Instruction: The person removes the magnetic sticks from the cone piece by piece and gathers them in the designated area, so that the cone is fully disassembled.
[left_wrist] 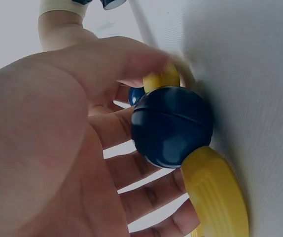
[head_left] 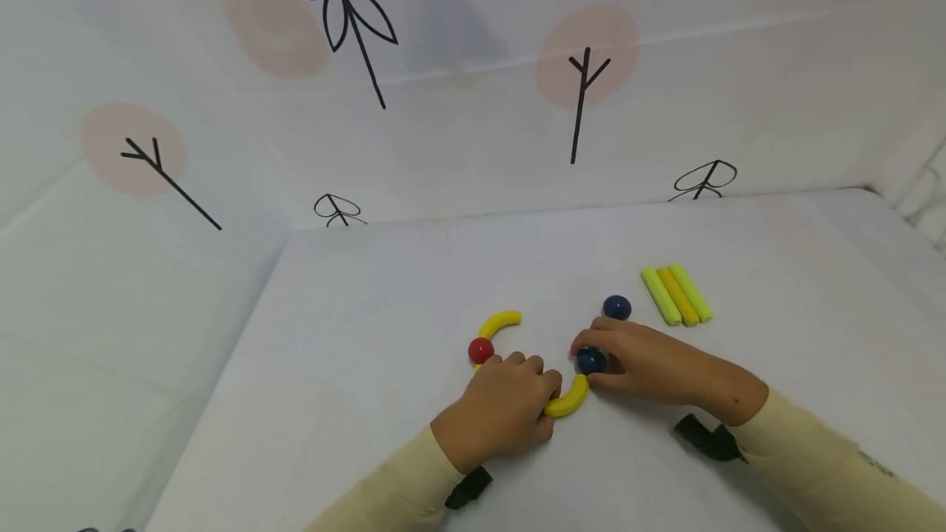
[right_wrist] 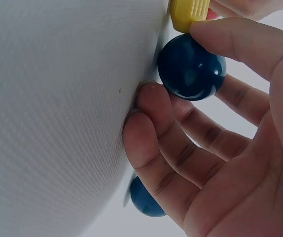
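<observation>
A chain of toy pieces lies on the white cloth: a yellow curved rod (head_left: 502, 322), a red ball (head_left: 481, 350), a second curved rod (left_wrist: 215, 192), a blue ball (left_wrist: 171, 126) and a third curved rod (head_left: 569, 401). My left hand (head_left: 510, 405) pinches that third rod beside the blue ball, with its fingers behind the ball; in the head view the hand covers this ball. My right hand (head_left: 650, 360) holds another blue ball (right_wrist: 193, 66) between thumb and fingers, right at the third rod's free end (right_wrist: 188, 15).
Behind the right hand sits one more blue ball (head_left: 617, 307). Farther right, three straight rods (head_left: 676, 294), yellow-green and yellow, lie side by side. White cloth (head_left: 369, 294) covers the surface, and a printed sheet (head_left: 458, 130) rises behind it.
</observation>
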Motion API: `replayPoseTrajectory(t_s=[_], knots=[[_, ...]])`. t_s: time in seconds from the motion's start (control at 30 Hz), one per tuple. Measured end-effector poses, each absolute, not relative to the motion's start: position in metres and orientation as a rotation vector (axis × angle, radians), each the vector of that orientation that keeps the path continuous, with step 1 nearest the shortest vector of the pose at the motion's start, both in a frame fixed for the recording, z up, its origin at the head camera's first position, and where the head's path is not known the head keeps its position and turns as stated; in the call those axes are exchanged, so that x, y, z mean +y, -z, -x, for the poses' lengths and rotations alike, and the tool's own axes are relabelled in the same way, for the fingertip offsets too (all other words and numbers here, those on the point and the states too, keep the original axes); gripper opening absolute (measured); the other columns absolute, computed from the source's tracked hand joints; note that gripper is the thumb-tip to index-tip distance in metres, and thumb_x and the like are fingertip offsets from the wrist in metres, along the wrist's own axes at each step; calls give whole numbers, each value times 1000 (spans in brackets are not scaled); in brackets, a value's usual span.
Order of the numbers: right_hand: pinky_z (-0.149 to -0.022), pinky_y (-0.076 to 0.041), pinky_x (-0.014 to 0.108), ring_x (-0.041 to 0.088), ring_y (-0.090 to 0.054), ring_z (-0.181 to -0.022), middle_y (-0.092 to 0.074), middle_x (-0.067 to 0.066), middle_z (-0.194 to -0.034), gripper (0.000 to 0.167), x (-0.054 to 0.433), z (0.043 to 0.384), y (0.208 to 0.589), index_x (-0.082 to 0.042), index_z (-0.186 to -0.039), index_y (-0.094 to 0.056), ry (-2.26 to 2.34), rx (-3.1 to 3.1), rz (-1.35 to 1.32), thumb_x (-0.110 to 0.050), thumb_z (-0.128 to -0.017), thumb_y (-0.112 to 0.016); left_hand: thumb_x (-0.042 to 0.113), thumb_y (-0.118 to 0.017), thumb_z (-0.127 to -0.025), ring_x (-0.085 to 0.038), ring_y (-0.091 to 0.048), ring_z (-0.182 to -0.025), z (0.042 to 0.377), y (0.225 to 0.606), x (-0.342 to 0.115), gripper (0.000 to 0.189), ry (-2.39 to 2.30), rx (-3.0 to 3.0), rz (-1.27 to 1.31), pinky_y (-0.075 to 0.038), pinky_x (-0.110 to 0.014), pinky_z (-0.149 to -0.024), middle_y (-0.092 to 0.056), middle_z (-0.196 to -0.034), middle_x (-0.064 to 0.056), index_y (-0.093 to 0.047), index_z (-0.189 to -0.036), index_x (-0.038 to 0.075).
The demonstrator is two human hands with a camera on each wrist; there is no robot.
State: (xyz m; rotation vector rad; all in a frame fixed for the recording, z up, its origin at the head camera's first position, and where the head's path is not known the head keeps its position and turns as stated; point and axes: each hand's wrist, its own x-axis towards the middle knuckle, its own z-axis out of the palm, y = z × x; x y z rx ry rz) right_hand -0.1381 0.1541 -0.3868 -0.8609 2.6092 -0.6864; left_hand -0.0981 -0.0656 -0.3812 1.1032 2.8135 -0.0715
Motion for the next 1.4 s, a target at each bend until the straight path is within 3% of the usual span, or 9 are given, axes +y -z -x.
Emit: replayPoseTrajectory(t_s=[0.17,0.47,0.87,1.13,1.27,1.4], knots=[[-69,-47,19,4,-50,-76,-60,-8,-102,32,154,138,388,-19,-117,-68,690,2596,838,-26,-87,-78,52,-69,-90,-9,-46,-71,99,382,-64,30,54,2806,-1095,-38,-21,-60,-61,-86,7,-69,-102,25],[-70,-48,20,3,-51,-77,-61,-8,-103,32,155,139,386,-18,-118,-67,684,2609,845,-29,-89,-76,50,-71,-90,-9,-46,-71,101,380,-64,27,47,2783,-1068,-38,-20,-59,-63,-88,7,-71,-105,27],[-62,-48,18,4,-51,-68,-61,-6,-99,38,160,140,380,-16,-123,-67,735,2741,789,-28,-88,-77,47,-73,-89,-9,-45,-68,101,382,-65,24,20,2796,-1097,-35,-20,-57,-59,-81,7,-71,-98,26],[-61,-47,20,12,-54,-78,-65,1,-102,40,166,144,372,-12,-124,-67,861,2982,741,-23,-87,-79,48,-73,-88,-8,-43,-66,102,383,-66,24,-27,2802,-1098,-34,-19,-57,-55,-77,8,-69,-95,25],[-67,-50,29,20,-59,-85,-68,9,-109,47,174,150,367,-10,-130,-63,888,3085,663,-20,-87,-79,48,-73,-89,-8,-43,-66,103,383,-65,24,-39,2794,-1097,-33,-18,-56,-53,-76,9,-68,-94,25],[-76,-56,46,31,-62,-95,-67,19,-113,53,184,158,366,-6,-136,-56,905,3126,530,-18,-89,-77,48,-73,-89,-8,-43,-66,104,383,-65,24,-35,2789,-1082,-33,-18,-56,-52,-76,9,-67,-94,26]])
